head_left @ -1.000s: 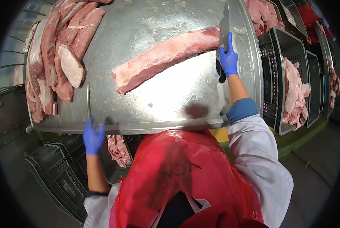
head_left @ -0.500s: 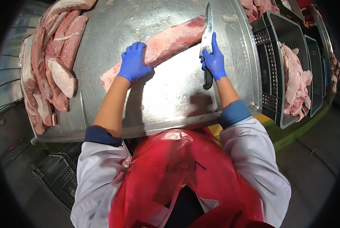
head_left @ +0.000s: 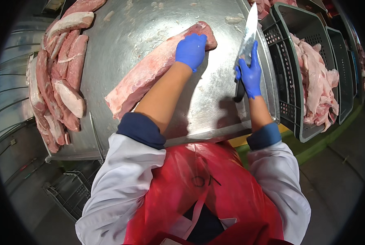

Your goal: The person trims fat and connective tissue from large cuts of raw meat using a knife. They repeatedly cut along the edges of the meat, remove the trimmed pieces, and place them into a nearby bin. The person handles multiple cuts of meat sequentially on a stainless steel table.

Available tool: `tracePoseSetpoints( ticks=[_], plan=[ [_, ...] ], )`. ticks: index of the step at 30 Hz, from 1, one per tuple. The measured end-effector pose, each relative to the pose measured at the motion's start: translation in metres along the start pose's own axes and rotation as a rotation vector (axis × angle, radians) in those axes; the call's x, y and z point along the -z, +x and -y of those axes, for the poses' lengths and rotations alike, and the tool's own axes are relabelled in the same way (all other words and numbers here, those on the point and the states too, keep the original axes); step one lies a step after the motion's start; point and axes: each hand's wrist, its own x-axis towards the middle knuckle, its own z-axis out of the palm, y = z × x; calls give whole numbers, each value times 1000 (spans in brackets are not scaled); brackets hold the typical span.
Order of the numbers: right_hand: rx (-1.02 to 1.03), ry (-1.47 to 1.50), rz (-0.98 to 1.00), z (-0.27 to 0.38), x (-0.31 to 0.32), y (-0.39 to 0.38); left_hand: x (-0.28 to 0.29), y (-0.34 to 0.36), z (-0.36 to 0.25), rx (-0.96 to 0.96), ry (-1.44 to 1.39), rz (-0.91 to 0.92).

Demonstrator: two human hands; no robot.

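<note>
A long slab of pork loin [head_left: 148, 70] lies slantwise on the metal table [head_left: 150, 18], its far end toward the right. My left hand [head_left: 191, 51], in a blue glove, grips the loin close to that far end, with its fingertips hidden on the meat. In my right hand [head_left: 251, 77], also gloved in blue, is a black-handled knife [head_left: 248, 38]. Its wide blade points up and away from me, apart from the meat, above the table's right side. The index finger stretches along the blade's base.
Several strips of meat [head_left: 62, 77] are piled along the table's left edge. Beyond the right edge stands a grey crate [head_left: 290, 69] holding pale meat trimmings [head_left: 315, 85], with another grey crate [head_left: 340, 61] behind it. A dark crate [head_left: 68, 192] sits low at the left.
My left hand has moved from the loin's near part to its far end. The knife has shifted right, away from the loin's end, and the loin has moved slightly left.
</note>
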Motion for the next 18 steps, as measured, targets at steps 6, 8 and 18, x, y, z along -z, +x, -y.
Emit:
tracePoseSetpoints(
  ticks=[6,8,18],
  plan=[
    [-11,-39,130,-25,-49,41,16,11,45,383,-798,21],
    [-47,-155,247,-17,-69,46,18,11,48,363,-806,19],
    [-163,-386,544,-16,-63,2,48,19,37,283,-656,129]
  ],
)
